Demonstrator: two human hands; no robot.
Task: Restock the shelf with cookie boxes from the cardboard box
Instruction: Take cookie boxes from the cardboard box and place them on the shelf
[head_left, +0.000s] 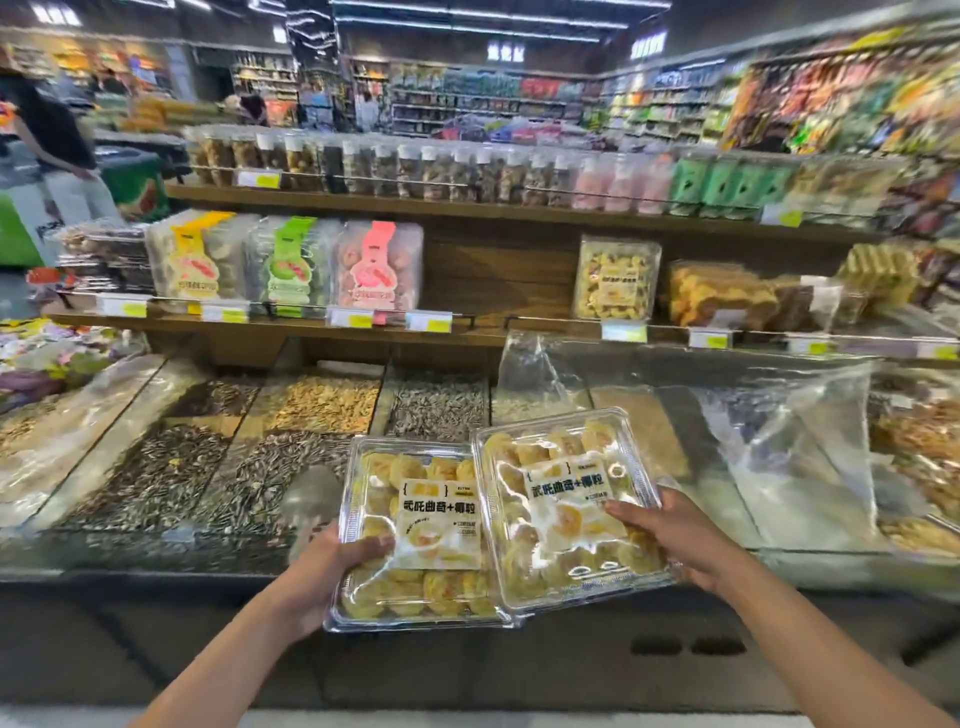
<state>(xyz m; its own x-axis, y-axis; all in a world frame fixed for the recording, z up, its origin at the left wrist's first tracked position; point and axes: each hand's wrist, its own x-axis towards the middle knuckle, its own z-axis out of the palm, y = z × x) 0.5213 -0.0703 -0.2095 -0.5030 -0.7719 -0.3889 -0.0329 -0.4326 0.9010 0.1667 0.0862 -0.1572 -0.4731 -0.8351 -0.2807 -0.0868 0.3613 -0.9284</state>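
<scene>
The left hand and right hand grip square clear-plastic cookie boxes.

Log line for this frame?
left hand holds left cookie box | right hand holds right cookie box, overlapping it | matching box upright on shelf

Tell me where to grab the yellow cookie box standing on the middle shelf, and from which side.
Probably pinch its left edge, thumb on the label face, coming from the front left. The cookie box stands upright, face outward; the shelf to its left is bare, while packs crowd its right and the upper shelf sits close above.
</scene>
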